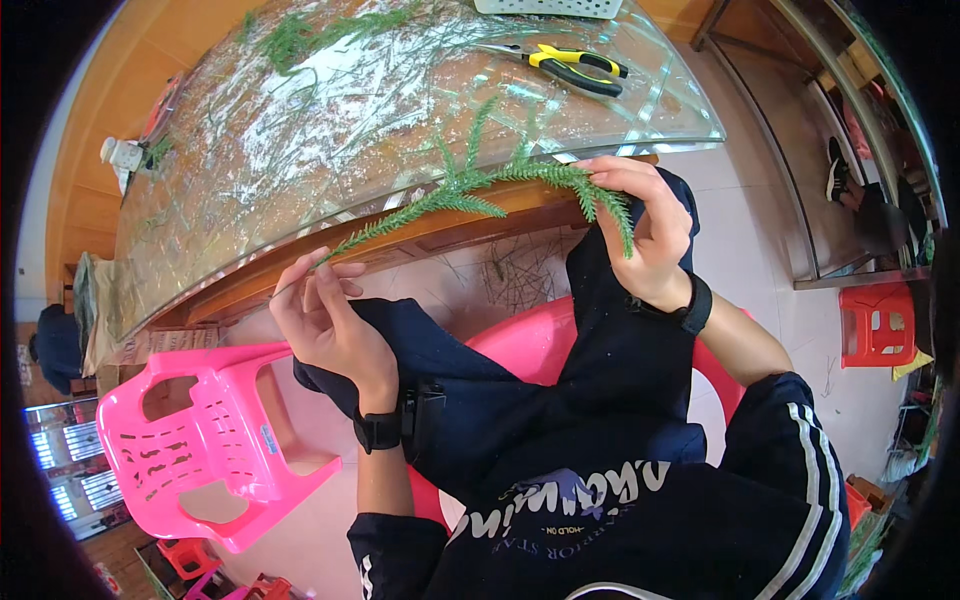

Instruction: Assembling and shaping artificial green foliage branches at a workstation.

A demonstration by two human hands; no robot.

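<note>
A green artificial-looking pine branch (455,187) stretches between my two hands, just in front of the table's near edge. My left hand (325,320) pinches the thin stem at its lower left end. At the other end, my right hand (648,225) grips the branch near its drooping tip between thumb and fingers. Several short side sprigs stick up and down from the middle of the stem. Yellow-and-black long-nose pliers (575,68) lie on the glass tabletop (430,125), beyond my right hand.
White powder and loose green needles (320,105) cover much of the tabletop. A white basket (550,8) stands at the far edge. A pink plastic chair (210,435) is at my left, a red stool (878,325) at the far right. A person's shoe (837,168) shows at right.
</note>
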